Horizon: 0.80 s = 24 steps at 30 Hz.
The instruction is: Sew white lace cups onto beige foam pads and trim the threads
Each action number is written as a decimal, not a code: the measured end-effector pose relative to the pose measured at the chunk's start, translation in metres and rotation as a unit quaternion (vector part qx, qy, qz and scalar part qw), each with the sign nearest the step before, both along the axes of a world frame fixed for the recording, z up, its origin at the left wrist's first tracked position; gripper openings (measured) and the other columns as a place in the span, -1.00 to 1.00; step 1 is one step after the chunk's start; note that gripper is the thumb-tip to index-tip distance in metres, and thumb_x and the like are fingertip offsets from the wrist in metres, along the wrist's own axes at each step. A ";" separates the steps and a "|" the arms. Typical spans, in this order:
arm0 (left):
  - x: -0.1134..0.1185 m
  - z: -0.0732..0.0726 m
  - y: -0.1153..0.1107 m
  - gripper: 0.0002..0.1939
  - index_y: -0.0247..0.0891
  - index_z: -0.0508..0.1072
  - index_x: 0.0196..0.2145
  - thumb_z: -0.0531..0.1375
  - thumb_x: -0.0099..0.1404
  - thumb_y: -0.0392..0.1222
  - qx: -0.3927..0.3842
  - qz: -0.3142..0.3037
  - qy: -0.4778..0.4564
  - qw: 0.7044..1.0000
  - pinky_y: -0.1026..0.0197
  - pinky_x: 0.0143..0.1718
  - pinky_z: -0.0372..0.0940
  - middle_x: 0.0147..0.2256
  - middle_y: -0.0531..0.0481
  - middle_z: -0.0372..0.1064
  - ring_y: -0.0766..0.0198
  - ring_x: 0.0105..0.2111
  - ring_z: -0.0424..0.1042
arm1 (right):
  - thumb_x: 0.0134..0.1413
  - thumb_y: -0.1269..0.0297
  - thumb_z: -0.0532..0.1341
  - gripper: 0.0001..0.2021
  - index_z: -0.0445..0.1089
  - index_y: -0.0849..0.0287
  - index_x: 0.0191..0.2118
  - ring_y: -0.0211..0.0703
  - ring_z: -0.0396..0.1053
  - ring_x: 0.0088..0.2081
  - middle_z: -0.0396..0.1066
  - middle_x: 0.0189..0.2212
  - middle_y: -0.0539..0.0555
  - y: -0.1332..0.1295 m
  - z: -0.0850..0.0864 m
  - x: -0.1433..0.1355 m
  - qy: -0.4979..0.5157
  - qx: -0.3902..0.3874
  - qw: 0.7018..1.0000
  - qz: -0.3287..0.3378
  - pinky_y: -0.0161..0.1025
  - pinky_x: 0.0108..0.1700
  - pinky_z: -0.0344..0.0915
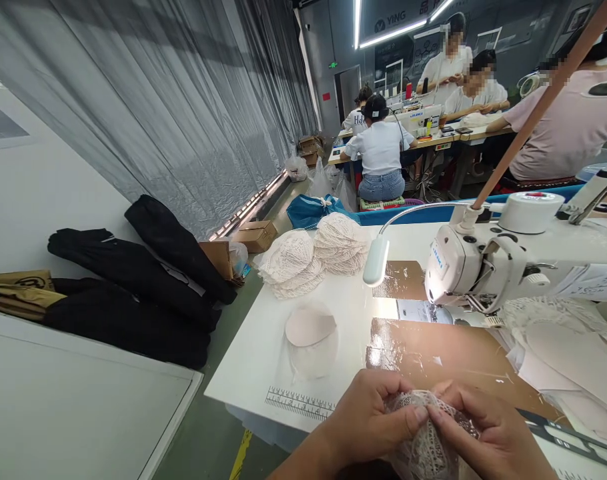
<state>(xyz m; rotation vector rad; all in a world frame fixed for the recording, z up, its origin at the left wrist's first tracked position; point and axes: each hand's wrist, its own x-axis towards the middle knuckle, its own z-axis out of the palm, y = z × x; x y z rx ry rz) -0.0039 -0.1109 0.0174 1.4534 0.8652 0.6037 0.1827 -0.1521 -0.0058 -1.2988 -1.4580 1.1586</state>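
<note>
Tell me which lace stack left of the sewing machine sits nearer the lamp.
The right stack: it sits beside the lamp, while the left stack lies farther off.

The left hand [378,417] and right hand [488,430] nearly met at the lower right, thumbs and fingertips pinched inward.

bright overhead tubes [393,33]; lamp glare on tan surface [423,347].

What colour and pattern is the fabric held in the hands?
Off-white, openwork lace fabric, seen in the head view.
</note>
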 end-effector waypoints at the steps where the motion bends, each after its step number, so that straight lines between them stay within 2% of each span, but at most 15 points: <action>1: 0.001 -0.001 0.001 -0.64 -0.41 0.50 -0.38 0.24 0.18 0.03 -0.011 0.004 -0.004 1.000 0.32 -0.45 0.08 -0.52 0.05 0.17 0.35 -0.48 0.12 | 0.12 -0.03 0.20 -0.63 0.37 0.12 -0.56 -0.18 0.35 -0.45 0.43 -0.52 0.01 0.001 -0.001 0.001 -0.002 -0.002 1.000 -0.004 -0.30 -0.36 0.24; 6: 0.006 -0.005 0.004 -0.64 -0.41 0.48 -0.45 0.26 0.14 0.03 -0.011 0.019 0.011 1.000 0.32 -0.46 0.06 -0.55 0.07 0.14 0.36 -0.50 0.10 | 0.00 -0.11 0.26 -0.65 0.45 0.11 -0.41 -0.18 0.28 -0.46 0.37 -0.53 -0.01 0.005 -0.004 0.003 0.018 -0.053 0.997 -0.057 -0.31 -0.42 0.23; 9: 0.006 -0.006 0.005 -0.62 -0.40 0.49 -0.42 0.27 0.14 0.06 -0.025 0.008 0.015 1.000 0.33 -0.47 0.04 -0.55 0.08 0.15 0.37 -0.50 0.10 | 0.01 -0.14 0.23 -0.60 0.43 0.13 -0.48 -0.21 0.19 -0.49 0.30 -0.57 -0.03 0.006 0.000 0.007 0.024 -0.071 0.997 -0.032 -0.32 -0.45 0.17; 14: 0.005 -0.007 0.007 -0.52 -0.38 0.52 -0.30 0.31 0.12 0.17 -0.138 -0.045 -0.069 0.987 0.33 -0.42 0.09 -0.50 0.07 0.23 0.39 -0.49 0.16 | 0.00 -0.16 0.23 -0.57 0.37 0.14 -0.54 -0.26 0.09 -0.52 0.19 -0.61 -0.06 0.004 0.008 0.011 0.032 -0.082 0.996 -0.027 -0.33 -0.48 0.09; 21: 0.005 -0.010 0.008 -0.46 -0.37 0.55 -0.27 0.38 0.03 0.20 -0.186 -0.078 -0.096 0.975 0.28 -0.34 0.14 -0.46 0.02 0.31 0.35 -0.44 0.22 | -0.03 -0.18 0.24 -0.56 0.35 0.14 -0.55 -0.25 0.11 -0.51 0.21 -0.60 -0.05 0.002 0.010 0.013 0.059 -0.101 0.993 -0.018 -0.32 -0.47 0.10; 24: 0.008 -0.014 0.005 -0.48 -0.40 0.55 -0.30 0.39 0.03 0.17 -0.187 -0.066 -0.117 0.973 0.29 -0.35 0.13 -0.48 0.01 0.30 0.36 -0.45 0.22 | -0.11 -0.21 0.27 -0.54 0.34 0.14 -0.56 -0.26 0.10 -0.52 0.19 -0.61 -0.06 0.004 0.009 0.015 0.082 -0.126 0.988 -0.025 -0.34 -0.49 0.10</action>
